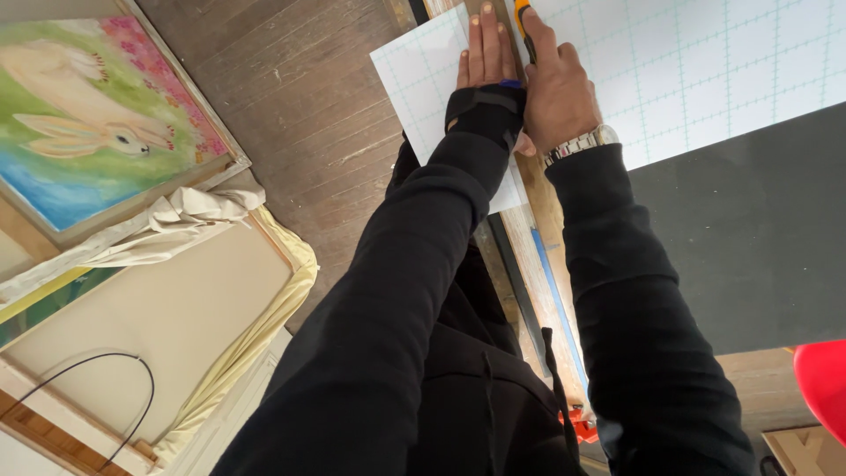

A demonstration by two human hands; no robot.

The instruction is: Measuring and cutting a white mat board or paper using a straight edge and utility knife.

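The person's left hand (pixel 483 55), wrapped at the wrist in a black brace, lies flat with its fingers straight and close together, pressing down on a white sheet printed with a pale green grid (pixel 421 75) and grasping nothing. Just beside it, the right hand (pixel 553 84), wearing a silver metal wristwatch (pixel 582 143), is closed around a yellow-and-black utility knife (pixel 523 19), whose tip points away from the person along the edge of the left hand. The gridded sheet rests on a long wooden bench (pixel 539 220), with one corner overhanging the dark plank floor (pixel 300 97). To the right lies a large dark grey board (pixel 749 238). On the floor to the left leans a framed painting of a rabbit (pixel 97 115), near a bare cream canvas (pixel 159 326).
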